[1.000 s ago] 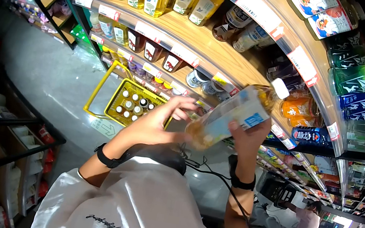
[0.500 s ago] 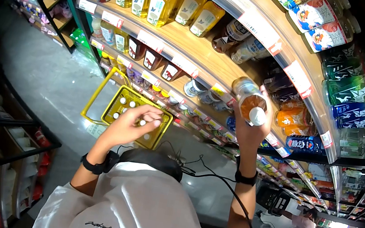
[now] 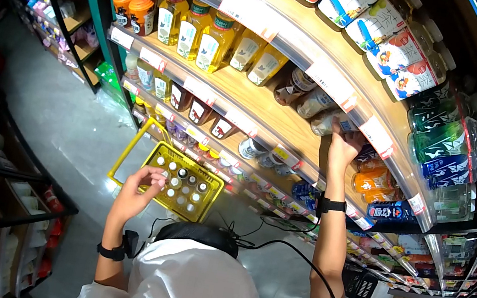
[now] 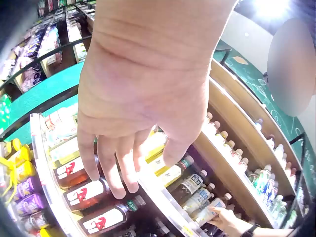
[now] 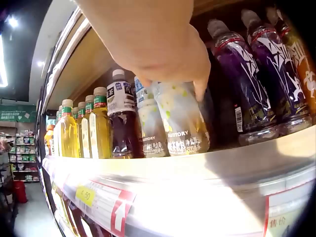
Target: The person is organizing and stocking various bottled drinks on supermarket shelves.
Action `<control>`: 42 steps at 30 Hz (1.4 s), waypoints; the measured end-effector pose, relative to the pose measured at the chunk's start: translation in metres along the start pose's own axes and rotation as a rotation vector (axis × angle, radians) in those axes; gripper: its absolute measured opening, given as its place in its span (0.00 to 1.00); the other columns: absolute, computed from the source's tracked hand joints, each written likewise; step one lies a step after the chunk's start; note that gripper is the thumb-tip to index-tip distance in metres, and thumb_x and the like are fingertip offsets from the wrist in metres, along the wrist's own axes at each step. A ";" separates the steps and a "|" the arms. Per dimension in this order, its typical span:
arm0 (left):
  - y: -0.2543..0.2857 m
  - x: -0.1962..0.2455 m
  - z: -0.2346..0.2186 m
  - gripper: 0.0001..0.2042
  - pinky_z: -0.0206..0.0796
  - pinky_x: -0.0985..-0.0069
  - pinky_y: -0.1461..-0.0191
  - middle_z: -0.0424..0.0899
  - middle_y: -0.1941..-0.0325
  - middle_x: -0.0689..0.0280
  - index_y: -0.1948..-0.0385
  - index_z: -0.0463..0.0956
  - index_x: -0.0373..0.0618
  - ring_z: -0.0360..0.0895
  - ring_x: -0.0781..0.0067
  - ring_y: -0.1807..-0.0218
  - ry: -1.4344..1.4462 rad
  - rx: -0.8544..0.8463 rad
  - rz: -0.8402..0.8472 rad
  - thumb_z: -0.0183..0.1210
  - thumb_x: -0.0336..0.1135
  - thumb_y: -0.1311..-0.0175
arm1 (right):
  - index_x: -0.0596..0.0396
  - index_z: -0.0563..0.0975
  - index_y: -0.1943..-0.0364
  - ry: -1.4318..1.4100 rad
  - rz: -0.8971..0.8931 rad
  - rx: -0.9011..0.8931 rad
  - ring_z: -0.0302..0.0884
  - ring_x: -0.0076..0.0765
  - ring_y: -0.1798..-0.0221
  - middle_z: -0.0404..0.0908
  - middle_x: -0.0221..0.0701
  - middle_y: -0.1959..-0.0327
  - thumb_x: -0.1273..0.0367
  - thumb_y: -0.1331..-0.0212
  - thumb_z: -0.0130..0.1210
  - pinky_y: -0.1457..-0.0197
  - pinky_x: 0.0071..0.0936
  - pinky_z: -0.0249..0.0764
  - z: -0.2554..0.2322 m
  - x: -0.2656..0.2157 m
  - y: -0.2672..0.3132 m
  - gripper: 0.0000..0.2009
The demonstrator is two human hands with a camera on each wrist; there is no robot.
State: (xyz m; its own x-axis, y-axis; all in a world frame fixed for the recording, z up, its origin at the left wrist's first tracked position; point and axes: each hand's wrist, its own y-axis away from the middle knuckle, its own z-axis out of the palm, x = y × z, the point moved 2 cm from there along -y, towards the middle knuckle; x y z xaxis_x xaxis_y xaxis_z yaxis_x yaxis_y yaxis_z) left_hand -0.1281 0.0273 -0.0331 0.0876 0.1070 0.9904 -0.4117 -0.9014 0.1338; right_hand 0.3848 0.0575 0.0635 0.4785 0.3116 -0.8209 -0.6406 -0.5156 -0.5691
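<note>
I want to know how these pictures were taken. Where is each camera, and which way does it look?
Head: worn on the head, looking down the drink shelves; shows both arms, the white shirt and the yellow basket.
Left wrist: on the left wrist, looking past the left hand at the shelves.
Right wrist: on the right wrist, facing the shelf; the right hand grips a pale bottle.
Shared: head and right wrist views both show that bottle.

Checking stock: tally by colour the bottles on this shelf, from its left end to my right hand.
Orange bottles: 2
Yellow bottles: 5
Dark bottle: 1
Pale bottles: 2, one held by the right hand
Total: 10
</note>
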 end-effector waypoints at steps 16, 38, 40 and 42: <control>-0.049 0.023 0.051 0.22 0.74 0.62 0.37 0.82 0.43 0.52 0.37 0.73 0.38 0.82 0.52 0.40 -0.375 -0.106 0.283 0.66 0.35 0.30 | 0.63 0.67 0.30 0.231 0.094 -0.242 0.77 0.34 0.39 0.80 0.39 0.38 0.71 0.38 0.71 0.35 0.33 0.72 -0.015 0.066 -0.019 0.34; -0.257 0.149 0.051 0.26 0.57 0.48 0.37 0.70 0.36 0.46 0.42 0.79 0.59 0.66 0.44 0.34 -1.334 0.601 0.759 0.76 0.46 0.45 | 0.60 0.73 0.34 0.680 -0.069 -0.428 0.77 0.56 0.33 0.79 0.47 0.35 0.74 0.34 0.62 0.31 0.42 0.72 -0.120 -0.044 0.230 0.24; -0.258 0.141 0.046 0.27 0.57 0.44 0.36 0.70 0.37 0.46 0.41 0.79 0.58 0.66 0.40 0.35 -1.225 0.609 0.845 0.76 0.44 0.44 | 0.60 0.73 0.34 0.677 -0.008 -0.403 0.77 0.56 0.34 0.79 0.47 0.35 0.74 0.34 0.61 0.31 0.42 0.72 -0.126 -0.052 0.230 0.24; -0.241 0.131 0.052 0.26 0.58 0.47 0.33 0.70 0.36 0.47 0.40 0.80 0.58 0.67 0.42 0.35 -1.135 0.569 0.984 0.74 0.36 0.43 | 0.59 0.74 0.34 0.664 0.004 -0.374 0.78 0.55 0.34 0.80 0.46 0.37 0.74 0.33 0.61 0.30 0.43 0.72 -0.133 -0.052 0.230 0.23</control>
State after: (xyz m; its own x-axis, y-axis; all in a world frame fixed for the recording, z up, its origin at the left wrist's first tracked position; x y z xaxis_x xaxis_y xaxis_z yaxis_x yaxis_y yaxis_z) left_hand 0.0296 0.2372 0.0626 0.7074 -0.6984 0.1084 -0.3600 -0.4880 -0.7952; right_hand 0.2925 -0.1832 -0.0189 0.8133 -0.1757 -0.5547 -0.4535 -0.7888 -0.4150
